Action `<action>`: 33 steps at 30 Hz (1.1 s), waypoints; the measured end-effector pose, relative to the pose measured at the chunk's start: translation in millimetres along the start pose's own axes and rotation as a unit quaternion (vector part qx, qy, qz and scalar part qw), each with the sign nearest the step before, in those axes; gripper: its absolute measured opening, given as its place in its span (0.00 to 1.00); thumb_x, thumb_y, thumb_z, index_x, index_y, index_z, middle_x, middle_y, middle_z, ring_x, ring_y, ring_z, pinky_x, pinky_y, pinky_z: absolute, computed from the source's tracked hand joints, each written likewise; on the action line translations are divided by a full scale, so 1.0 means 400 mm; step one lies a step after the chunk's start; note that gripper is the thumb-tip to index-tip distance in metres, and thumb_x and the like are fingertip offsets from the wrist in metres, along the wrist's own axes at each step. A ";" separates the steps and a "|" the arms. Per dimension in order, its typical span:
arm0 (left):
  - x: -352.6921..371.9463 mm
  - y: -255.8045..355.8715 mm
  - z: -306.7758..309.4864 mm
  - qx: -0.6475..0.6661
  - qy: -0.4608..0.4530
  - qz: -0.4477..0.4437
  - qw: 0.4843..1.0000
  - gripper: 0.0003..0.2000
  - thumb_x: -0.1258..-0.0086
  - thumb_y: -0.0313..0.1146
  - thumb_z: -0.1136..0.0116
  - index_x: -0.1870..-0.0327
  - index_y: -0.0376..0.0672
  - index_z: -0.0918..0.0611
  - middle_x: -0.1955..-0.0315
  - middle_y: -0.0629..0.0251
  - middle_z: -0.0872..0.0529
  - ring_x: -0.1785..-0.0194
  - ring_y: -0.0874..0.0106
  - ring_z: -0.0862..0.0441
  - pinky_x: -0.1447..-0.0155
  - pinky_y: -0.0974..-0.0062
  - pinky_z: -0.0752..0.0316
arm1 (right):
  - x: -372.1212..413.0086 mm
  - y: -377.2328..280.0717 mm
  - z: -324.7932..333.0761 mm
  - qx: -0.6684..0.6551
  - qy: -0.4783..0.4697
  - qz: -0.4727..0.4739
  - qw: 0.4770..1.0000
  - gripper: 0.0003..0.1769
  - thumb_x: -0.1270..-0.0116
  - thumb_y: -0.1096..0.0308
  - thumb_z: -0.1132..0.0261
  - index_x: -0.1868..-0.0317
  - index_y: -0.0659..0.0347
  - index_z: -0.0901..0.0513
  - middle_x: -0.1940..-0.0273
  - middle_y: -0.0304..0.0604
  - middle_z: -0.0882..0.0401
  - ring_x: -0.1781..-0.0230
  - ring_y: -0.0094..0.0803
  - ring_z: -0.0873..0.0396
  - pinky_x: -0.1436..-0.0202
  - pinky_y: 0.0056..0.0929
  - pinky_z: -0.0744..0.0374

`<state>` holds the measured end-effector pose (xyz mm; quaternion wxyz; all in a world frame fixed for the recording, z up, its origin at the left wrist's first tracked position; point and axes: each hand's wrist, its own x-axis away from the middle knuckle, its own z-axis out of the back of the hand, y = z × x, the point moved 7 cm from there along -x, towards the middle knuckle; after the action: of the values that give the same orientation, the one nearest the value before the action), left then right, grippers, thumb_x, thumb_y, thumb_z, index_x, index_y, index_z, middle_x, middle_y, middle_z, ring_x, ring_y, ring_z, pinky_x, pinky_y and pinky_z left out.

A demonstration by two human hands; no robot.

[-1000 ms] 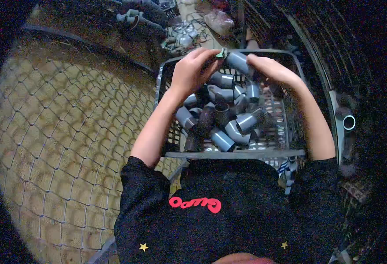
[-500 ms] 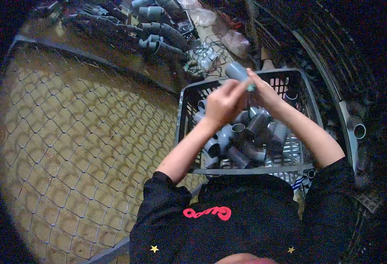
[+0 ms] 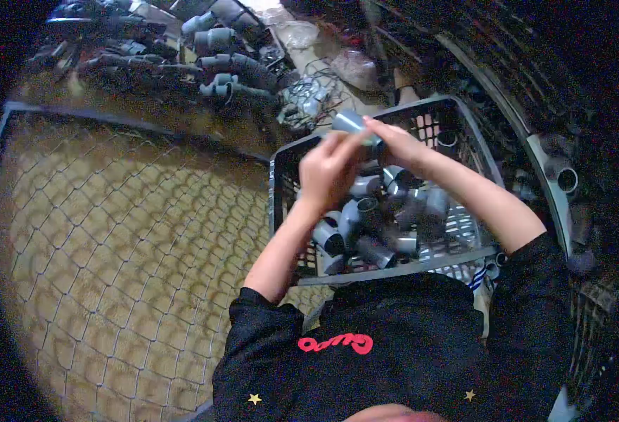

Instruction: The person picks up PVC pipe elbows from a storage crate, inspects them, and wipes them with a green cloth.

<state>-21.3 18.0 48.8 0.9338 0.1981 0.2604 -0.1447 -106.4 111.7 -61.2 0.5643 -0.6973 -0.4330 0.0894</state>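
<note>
Above the black basket (image 3: 394, 269), my right hand (image 3: 402, 146) grips a grey plastic pipe fitting (image 3: 349, 121), its far end pointing up and left. My left hand (image 3: 326, 169) is closed right beside the fitting, its fingers smeared by motion. Something small and green (image 3: 370, 141) shows where the two hands meet; its kind is too blurred to tell. Inside the basket, below both hands, lie several loose grey fittings, among them an elbow (image 3: 352, 218) and a short dark piece (image 3: 375, 252).
To the left spreads a wire mesh (image 3: 148, 232) over a yellowish surface. Many grey fittings (image 3: 214, 42) are piled at the back left. Clear plastic bags (image 3: 354, 69) lie behind the basket. Dark ribbed stacks (image 3: 485, 63) line the right side, with a fitting's round opening (image 3: 568, 181).
The camera view has shifted, so the basket appears further left. Both hands and the fitting have come slightly lower and closer to me, still together.
</note>
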 end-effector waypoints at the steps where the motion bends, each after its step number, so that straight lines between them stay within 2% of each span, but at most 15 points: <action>1: -0.003 -0.034 0.010 0.003 0.010 0.052 0.999 0.18 0.32 0.27 0.38 0.41 0.52 0.17 0.60 0.60 0.15 0.64 0.58 0.15 0.61 0.64 0.19 | 0.003 -0.012 -0.010 0.011 0.004 0.032 0.999 0.33 0.25 0.36 0.47 0.45 0.60 0.17 0.56 0.37 0.17 0.60 0.22 0.21 0.56 0.26 0.22; 4: 0.009 -0.089 0.022 0.027 0.052 0.136 0.989 0.19 0.31 0.22 0.41 0.40 0.46 0.18 0.61 0.56 0.18 0.60 0.59 0.17 0.57 0.68 0.21 | 0.002 0.002 -0.040 -0.073 -0.058 0.001 0.996 0.29 0.25 0.39 0.44 0.49 0.58 0.17 0.59 0.35 0.17 0.62 0.22 0.20 0.60 0.27 0.21; 7: 0.017 -0.012 0.004 0.040 0.036 0.017 0.998 0.21 0.37 0.27 0.35 0.41 0.53 0.17 0.61 0.60 0.16 0.66 0.58 0.15 0.62 0.63 0.19 | -0.024 0.016 -0.017 -0.118 -0.045 0.013 0.992 0.20 0.28 0.47 0.44 0.50 0.53 0.19 0.59 0.36 0.19 0.65 0.21 0.23 0.66 0.27 0.27; 9: 0.014 0.054 -0.017 0.039 -0.034 -0.087 0.995 0.21 0.39 0.29 0.33 0.43 0.53 0.15 0.64 0.64 0.15 0.70 0.63 0.16 0.67 0.67 0.20 | -0.021 0.036 0.005 -0.034 -0.086 -0.066 0.994 0.21 0.29 0.45 0.45 0.53 0.52 0.20 0.58 0.36 0.20 0.65 0.22 0.24 0.65 0.26 0.27; 10: 0.011 0.056 -0.016 0.036 -0.027 -0.096 0.994 0.20 0.39 0.30 0.33 0.43 0.53 0.15 0.64 0.64 0.15 0.70 0.63 0.16 0.67 0.67 0.20 | -0.006 0.008 0.012 0.084 -0.093 -0.009 0.992 0.21 0.30 0.44 0.46 0.55 0.52 0.20 0.59 0.35 0.21 0.61 0.23 0.23 0.62 0.26 0.24; 11: 0.010 0.054 -0.016 0.033 -0.021 -0.103 0.994 0.20 0.39 0.31 0.33 0.44 0.53 0.15 0.64 0.64 0.16 0.70 0.64 0.15 0.68 0.68 0.21 | 0.001 0.006 0.017 0.045 -0.075 -0.035 0.996 0.21 0.30 0.45 0.47 0.55 0.52 0.20 0.59 0.35 0.21 0.61 0.23 0.22 0.61 0.26 0.24; 13: 0.000 -0.001 -0.003 0.018 0.029 -0.028 0.999 0.18 0.38 0.30 0.33 0.45 0.52 0.15 0.65 0.63 0.16 0.69 0.63 0.15 0.68 0.67 0.20 | 0.014 0.002 -0.002 -0.035 -0.040 -0.088 0.995 0.21 0.30 0.46 0.48 0.54 0.53 0.21 0.60 0.35 0.21 0.61 0.24 0.22 0.59 0.26 0.22; 14: -0.002 -0.031 0.008 0.022 0.056 0.016 0.998 0.18 0.36 0.27 0.33 0.44 0.51 0.14 0.63 0.61 0.16 0.67 0.62 0.15 0.64 0.68 0.19 | -0.013 0.011 0.025 0.030 -0.034 -0.050 0.998 0.23 0.30 0.45 0.49 0.51 0.54 0.21 0.60 0.36 0.19 0.65 0.24 0.20 0.61 0.27 0.22; 17: 0.007 -0.088 -0.001 -0.015 0.065 0.085 0.994 0.20 0.35 0.26 0.34 0.41 0.49 0.16 0.60 0.59 0.16 0.63 0.62 0.15 0.62 0.67 0.18 | -0.008 -0.037 0.006 -0.068 -0.060 -0.016 0.996 0.29 0.29 0.43 0.49 0.42 0.55 0.21 0.57 0.38 0.17 0.66 0.28 0.18 0.65 0.30 0.20; 20: 0.021 -0.041 -0.030 0.020 0.053 0.011 0.998 0.21 0.36 0.28 0.34 0.39 0.49 0.19 0.62 0.62 0.17 0.68 0.61 0.15 0.68 0.66 0.19 | -0.034 0.011 0.027 -0.014 -0.099 -0.057 0.993 0.33 0.28 0.39 0.47 0.39 0.57 0.20 0.53 0.39 0.16 0.59 0.27 0.17 0.56 0.29 0.20; 23: 0.012 0.011 -0.037 0.036 0.006 -0.100 0.994 0.21 0.41 0.28 0.33 0.43 0.48 0.16 0.63 0.64 0.16 0.69 0.65 0.16 0.68 0.69 0.20 | -0.014 -0.005 0.037 0.113 0.009 -0.003 0.994 0.35 0.29 0.34 0.44 0.41 0.58 0.17 0.52 0.38 0.16 0.53 0.25 0.19 0.48 0.27 0.23; 24: 0.014 0.025 -0.043 0.032 -0.005 -0.114 0.993 0.21 0.41 0.28 0.33 0.44 0.49 0.15 0.63 0.65 0.15 0.69 0.66 0.16 0.68 0.70 0.20 | 0.033 -0.043 0.003 0.094 -0.042 -0.073 0.992 0.43 0.31 0.31 0.41 0.27 0.56 0.29 0.35 0.45 0.25 0.35 0.34 0.29 0.29 0.41 0.36; 25: 0.019 0.040 -0.050 0.030 -0.015 -0.128 0.991 0.21 0.42 0.28 0.33 0.45 0.50 0.15 0.63 0.65 0.15 0.69 0.68 0.16 0.68 0.71 0.21 | 0.048 -0.055 -0.004 0.092 -0.035 -0.085 0.991 0.44 0.30 0.32 0.42 0.25 0.56 0.32 0.31 0.45 0.30 0.33 0.35 0.31 0.29 0.46 0.36; 30: -0.002 0.014 -0.043 -0.019 -0.033 -0.087 0.996 0.21 0.40 0.30 0.35 0.43 0.52 0.16 0.64 0.66 0.16 0.65 0.66 0.16 0.64 0.68 0.20 | -0.004 0.008 0.044 0.082 -0.006 -0.082 0.993 0.36 0.28 0.33 0.44 0.40 0.57 0.20 0.53 0.41 0.16 0.57 0.28 0.19 0.52 0.30 0.22; 33: -0.003 -0.005 -0.038 -0.064 -0.045 -0.062 0.995 0.22 0.39 0.31 0.36 0.41 0.51 0.18 0.63 0.65 0.16 0.64 0.65 0.15 0.64 0.68 0.19 | -0.028 0.035 0.060 0.033 0.046 -0.054 0.997 0.39 0.27 0.30 0.51 0.50 0.59 0.13 0.59 0.40 0.14 0.61 0.29 0.19 0.55 0.30 0.23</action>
<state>-29.5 22.9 36.9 0.9444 0.1150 0.2389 -0.1946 -120.9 121.0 -85.4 0.6105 -0.6570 -0.4405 0.0411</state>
